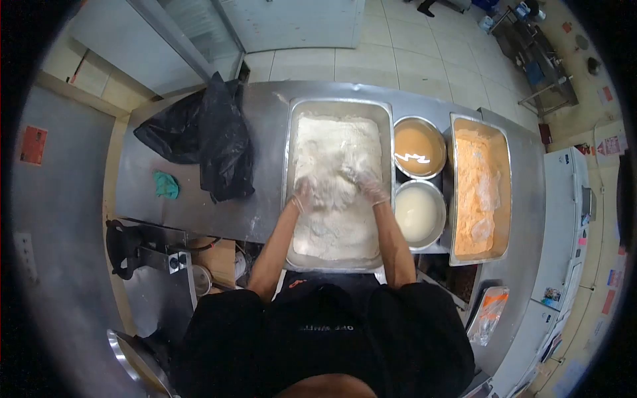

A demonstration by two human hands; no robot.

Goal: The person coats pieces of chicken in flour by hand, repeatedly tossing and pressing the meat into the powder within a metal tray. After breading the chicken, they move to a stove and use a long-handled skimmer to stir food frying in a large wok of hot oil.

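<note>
**Both our hands in a pan of flour**

We look down on a deep steel pan (290,166) at the middle of the bench (265,113), filled with white, lumpy flour (335,225). Our left hand (304,197) and right hand (369,184) are gloved and pressed into the flour near its middle, a little apart, with a heaped clump between them. The fingers are dusted white and partly buried, so we cannot tell whether they are spread or closed on anything.

Just right of the pan stand two round bowls: the far one (418,147) holds a tan liquid, the near one (417,213) a pale one. Beyond them lies a second pan (479,189) of orange-coated pieces. To the left, well apart, a black bag (212,136) slumps on the bench beside a small green cloth (166,185).

The pan's near rim meets our body. Bare steel lies between bag and pan; tiled floor (411,53) shows past the far edge.
</note>
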